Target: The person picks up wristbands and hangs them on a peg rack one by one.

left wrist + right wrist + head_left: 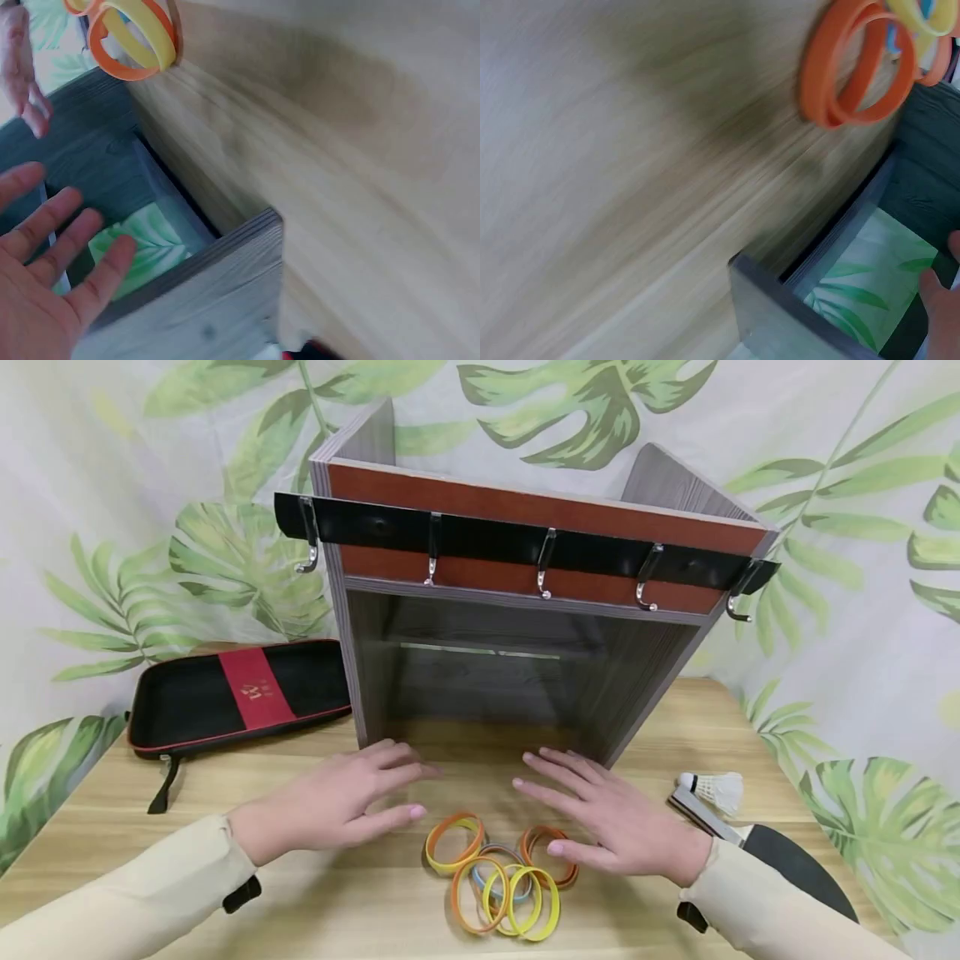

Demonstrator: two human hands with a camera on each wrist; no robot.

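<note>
My left hand (345, 797), fingers straight and spread, hovers over the table at the lower left of a grey wood-grain stand (660, 685). Opposite it, my right hand (607, 814) also has its fingers extended, with nothing held. Between and below them lies a cluster of silicone wristbands, among them an orange band (455, 897) and a yellow band (555, 906), some standing on edge. The right thumb overlaps the dark-orange bands (525, 850) in the head view. Across the stand's front runs a black rail (487, 539) with several metal hooks, all bare.
Left of the stand lies a black zip case (187, 693) with a red strap. At right are a white shuttlecock (723, 792) and a black paddle (795, 860), partly covered by the right sleeve. Leaf-print cloth (247, 568) hangs behind the wooden table (337, 902).
</note>
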